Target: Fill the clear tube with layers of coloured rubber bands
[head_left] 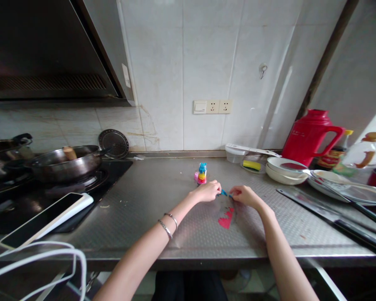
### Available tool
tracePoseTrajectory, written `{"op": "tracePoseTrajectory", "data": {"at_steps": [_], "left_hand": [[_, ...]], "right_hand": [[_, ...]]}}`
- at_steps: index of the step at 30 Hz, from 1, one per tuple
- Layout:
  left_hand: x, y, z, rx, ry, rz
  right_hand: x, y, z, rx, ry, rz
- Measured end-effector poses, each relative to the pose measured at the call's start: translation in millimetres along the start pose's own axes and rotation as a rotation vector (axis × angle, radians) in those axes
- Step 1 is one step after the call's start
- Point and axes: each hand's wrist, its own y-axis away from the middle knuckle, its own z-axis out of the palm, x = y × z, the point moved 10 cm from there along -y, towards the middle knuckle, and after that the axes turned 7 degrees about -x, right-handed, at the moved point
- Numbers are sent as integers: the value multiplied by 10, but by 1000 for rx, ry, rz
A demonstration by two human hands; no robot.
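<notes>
Both hands are over the metal countertop, close together. My left hand is pinched around one end of a small blue strip. At the strip's other end, my right hand has its fingertips closed as well. What the strip is made of is too small to tell. Just below the hands lies a flat red piece with a jagged edge, touched by neither. A small colourful container with a blue top stands behind my left hand, with something pink beside it.
On the left are a stove with a pan, a phone-like device and white cables. To the right lie a long knife, stacked bowls, a sponge and a red thermos. A plastic tub stands by the wall.
</notes>
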Motion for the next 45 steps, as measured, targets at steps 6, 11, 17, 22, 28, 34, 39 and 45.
{"op": "tracePoseTrajectory", "data": {"at_steps": [6,11,17,22,28,34,39,45], "left_hand": [[-49,99,-1050,269,21,22],[-299,90,-1411,274,-96,-68],[-651,34,-1268,199,-99,-203],[-741,19,-1191,220,-69,-236],[-742,16,-1178,261,-76,-209],[-736,20,-1172,288,-62,-148],[-743,69,-1246,401,24,-99],[-1097,372,-1166,627,429,-226]], "right_hand": [[-34,16,-5,-8,-13,-5],[-34,38,-3,-20,-45,13],[-41,44,-11,-18,-30,11],[-53,38,-3,-23,-23,-2],[-85,50,-9,-9,-22,-32],[-70,51,-4,-9,-31,-23],[-72,55,-8,-5,-29,-29],[-69,55,-9,-6,-37,-31]]}}
